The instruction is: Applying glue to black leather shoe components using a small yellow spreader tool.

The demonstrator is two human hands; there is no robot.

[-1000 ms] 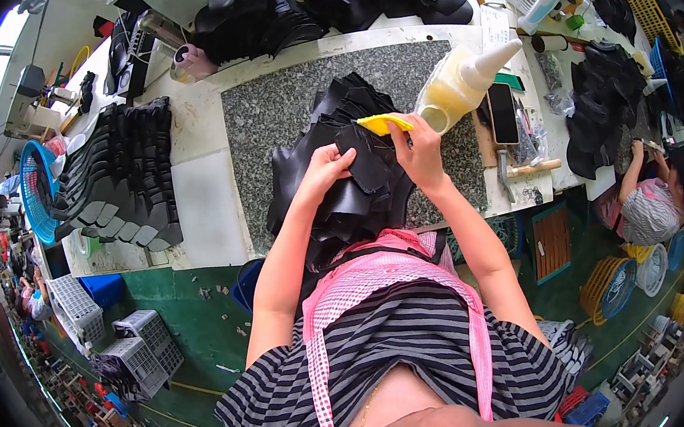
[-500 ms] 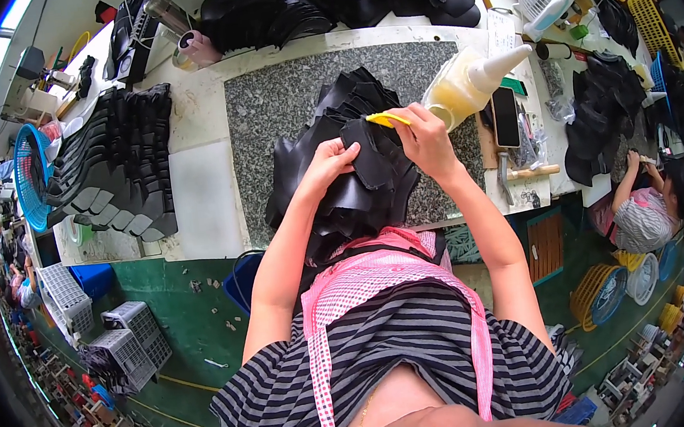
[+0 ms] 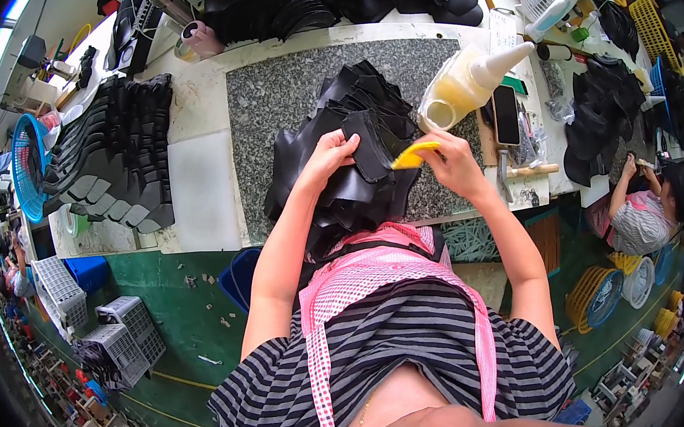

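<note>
Between the fingers and thumb of my left hand (image 3: 330, 159) is a black leather piece (image 3: 369, 151) with a folded-looking edge, held above a fanned pile of black leather pieces (image 3: 306, 184). My right hand (image 3: 455, 161) is closed on a flat yellow hand tool (image 3: 414, 155). Its tip meets, or is very near, the right edge of the held piece at its lower part. Whether it has bristles or a blade is too small to tell. Just beyond my right hand, a translucent squeeze bottle (image 3: 458, 89) with a long white nozzle lies tilted, pale yellowish stuff inside.
The pile rests on a speckled stone slab (image 3: 262, 88). Stacked black pieces (image 3: 111, 154) and a blue basket (image 3: 27, 167) stand left. At right lie a phone (image 3: 505, 115) and a hammer (image 3: 531, 170). A white fan (image 3: 549, 0) stands farther back. Another person (image 3: 650, 206) works at far right.
My right hand has drawn the yellow tool down along the piece's right edge, from its top corner to its lower part. My left hand keeps its hold, nearly in place.
</note>
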